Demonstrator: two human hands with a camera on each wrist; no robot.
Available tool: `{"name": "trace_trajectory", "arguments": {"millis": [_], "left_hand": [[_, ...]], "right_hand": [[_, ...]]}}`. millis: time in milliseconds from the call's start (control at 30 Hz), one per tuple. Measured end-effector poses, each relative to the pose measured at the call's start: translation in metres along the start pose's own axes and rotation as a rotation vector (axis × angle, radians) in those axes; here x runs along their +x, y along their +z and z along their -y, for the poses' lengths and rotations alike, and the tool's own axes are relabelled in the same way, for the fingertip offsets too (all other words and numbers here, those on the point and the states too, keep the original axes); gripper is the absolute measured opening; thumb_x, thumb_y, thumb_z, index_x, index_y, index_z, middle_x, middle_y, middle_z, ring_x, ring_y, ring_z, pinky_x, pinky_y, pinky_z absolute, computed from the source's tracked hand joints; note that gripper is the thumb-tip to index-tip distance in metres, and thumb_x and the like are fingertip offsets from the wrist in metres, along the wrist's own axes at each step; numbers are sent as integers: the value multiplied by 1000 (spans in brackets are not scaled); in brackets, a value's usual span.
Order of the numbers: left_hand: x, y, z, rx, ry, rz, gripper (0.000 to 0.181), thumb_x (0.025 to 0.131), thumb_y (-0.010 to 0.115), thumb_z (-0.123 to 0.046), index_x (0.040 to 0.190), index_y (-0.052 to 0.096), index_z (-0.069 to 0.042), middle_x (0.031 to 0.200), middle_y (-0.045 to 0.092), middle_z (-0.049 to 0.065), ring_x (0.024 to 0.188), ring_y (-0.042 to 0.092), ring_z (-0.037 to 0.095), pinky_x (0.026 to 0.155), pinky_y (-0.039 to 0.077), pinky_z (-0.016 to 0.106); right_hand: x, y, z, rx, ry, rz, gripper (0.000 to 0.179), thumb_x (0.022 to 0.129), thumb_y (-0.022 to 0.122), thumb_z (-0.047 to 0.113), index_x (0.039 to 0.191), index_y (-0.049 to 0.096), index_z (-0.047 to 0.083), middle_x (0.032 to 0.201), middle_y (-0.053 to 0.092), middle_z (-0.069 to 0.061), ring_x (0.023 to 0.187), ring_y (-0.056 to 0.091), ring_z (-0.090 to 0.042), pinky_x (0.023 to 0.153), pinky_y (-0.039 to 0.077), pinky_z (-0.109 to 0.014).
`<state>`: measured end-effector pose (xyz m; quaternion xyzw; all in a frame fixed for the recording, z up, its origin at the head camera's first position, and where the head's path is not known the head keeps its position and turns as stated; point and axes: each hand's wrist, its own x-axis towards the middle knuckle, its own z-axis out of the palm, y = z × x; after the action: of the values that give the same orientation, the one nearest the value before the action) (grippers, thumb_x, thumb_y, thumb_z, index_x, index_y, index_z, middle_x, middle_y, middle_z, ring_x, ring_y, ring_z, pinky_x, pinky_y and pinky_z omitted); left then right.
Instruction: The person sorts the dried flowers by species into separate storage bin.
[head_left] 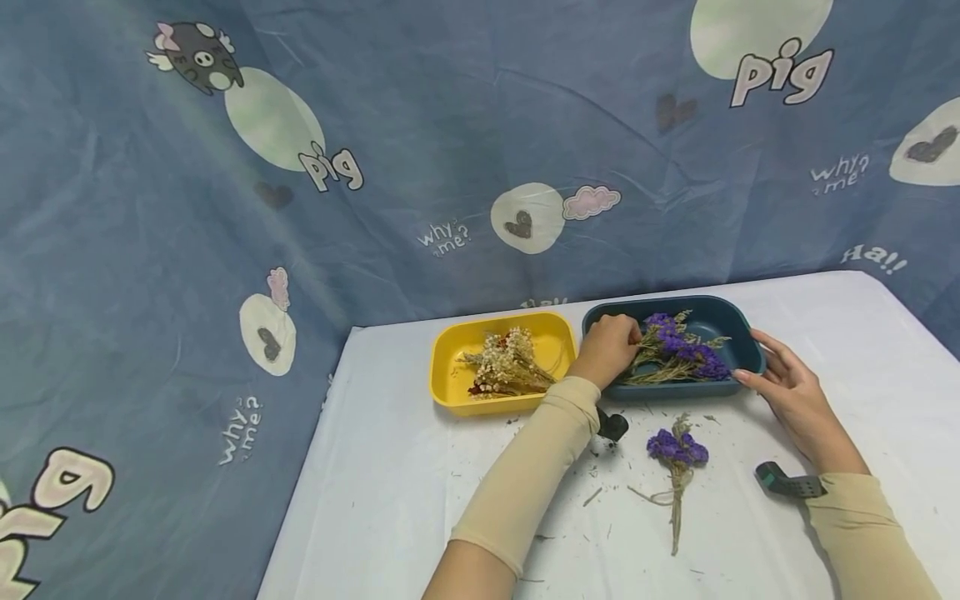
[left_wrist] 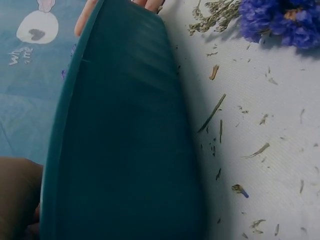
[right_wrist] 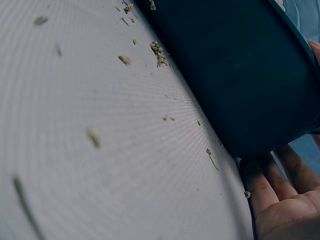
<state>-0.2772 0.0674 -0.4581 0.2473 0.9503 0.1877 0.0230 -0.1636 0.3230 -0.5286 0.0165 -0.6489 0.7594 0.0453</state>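
My left hand (head_left: 609, 346) reaches down into the left end of a dark teal tray (head_left: 675, 389), its fingers bent among stems. Purple dried flowers (head_left: 701, 360) with long straw-coloured stems lie in that tray, stem ends toward this hand. The fingertips are hidden, so I cannot tell whether they pinch a stem. My right hand (head_left: 787, 387) holds the tray's right end, thumb at the front corner and fingers round the far side. In the right wrist view, the right hand's fingers (right_wrist: 287, 175) show against the tray's end wall (right_wrist: 265, 100).
A yellow tray (head_left: 442, 367) with cream and dark red dried flowers (head_left: 510, 362) stands left of the teal one. In front lies a small purple bunch (head_left: 677, 450) with twine (head_left: 652, 498) round its stems. Plant scraps (head_left: 592, 497) litter the white table (head_left: 375, 500). A printed blue cloth (head_left: 420, 150) hangs behind.
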Motion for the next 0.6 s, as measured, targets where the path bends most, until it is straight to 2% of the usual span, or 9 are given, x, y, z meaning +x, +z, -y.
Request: {"name": "trace_trajectory", "arguments": {"millis": [100, 233, 333, 500, 600], "left_hand": [[-4, 0, 1, -25, 5, -5, 14, 101, 69, -17, 112, 76, -19, 110, 77, -5, 87, 69, 7, 80, 57, 20], [-9, -1, 1, -71, 23, -22, 14, 101, 68, -16, 113, 75, -18, 108, 76, -4, 84, 66, 6, 76, 55, 19], [-13, -4, 0, -100, 31, -54, 15, 101, 67, -15, 113, 76, -17, 106, 76, -4, 88, 68, 7, 78, 56, 18], [-25, -9, 0, -148, 50, -114, 17, 101, 68, -15, 115, 77, -17, 109, 78, -4, 96, 71, 6, 83, 57, 15], [-34, -12, 2, -224, 60, -151, 16, 100, 69, -16, 114, 78, -15, 109, 78, -3, 96, 71, 6, 81, 55, 12]], "right_hand": [[0, 1, 0, -3, -1, -5, 78, 99, 66, 0, 164, 29, 22, 156, 42, -3, 118, 59, 10, 93, 51, -4], [-1, 1, 1, -14, 6, -12, 79, 99, 66, 0, 164, 28, 22, 156, 42, -5, 117, 60, 11, 91, 52, -5], [-1, 1, 2, -30, 16, -11, 79, 99, 66, 2, 165, 27, 24, 164, 32, -10, 118, 58, 12, 91, 51, -4], [-1, 2, 2, -12, 4, -10, 79, 99, 66, 1, 164, 28, 23, 160, 37, -8, 117, 60, 11, 91, 52, -5], [-1, 3, 2, -6, -5, -6, 79, 99, 66, 0, 164, 28, 22, 158, 39, -6, 117, 60, 11, 91, 52, -5]]}}
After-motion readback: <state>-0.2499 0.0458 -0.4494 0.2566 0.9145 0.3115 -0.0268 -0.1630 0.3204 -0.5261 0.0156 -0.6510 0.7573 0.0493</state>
